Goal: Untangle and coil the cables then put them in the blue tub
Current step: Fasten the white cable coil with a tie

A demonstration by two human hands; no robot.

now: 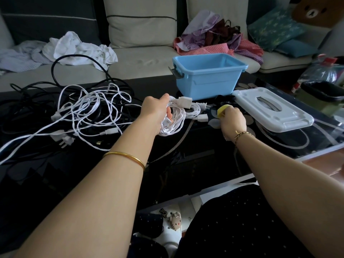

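pale sofa cushions (pixel 141 58) strewn with crumpled clothes fill the background, and in front of them runs a glossy black glass bench (pixel 186 155). across its left half sprawls a loose tangle of white and black cables (pixel 89 108), with plugs lying among the loops. by the far edge, right of the middle, stands the rectangular blue plastic tub (pixel 208 77), open and, as far as its inside shows, with nothing in it. its flat white plastic lid (pixel 271 110) lies just beside it, toward the right edge. near the middle of the bench the left hand (pixel 156 112) grips a bundle of coiled white cable (pixel 176 116), fingers curled through the loops and thumb on top, plug ends sticking out toward the tub. the right hand (pixel 232 120) is curled down at the bench, pinching a small yellow object (pixel 222 110); i cannot tell what it is, perhaps something to bind the coil. the step in hand looks like securing this coil. to do it well, clamp the loops so none spring loose, tuck the plugs flat against the bundle, bind around the middle, and only then lower it into the tub.
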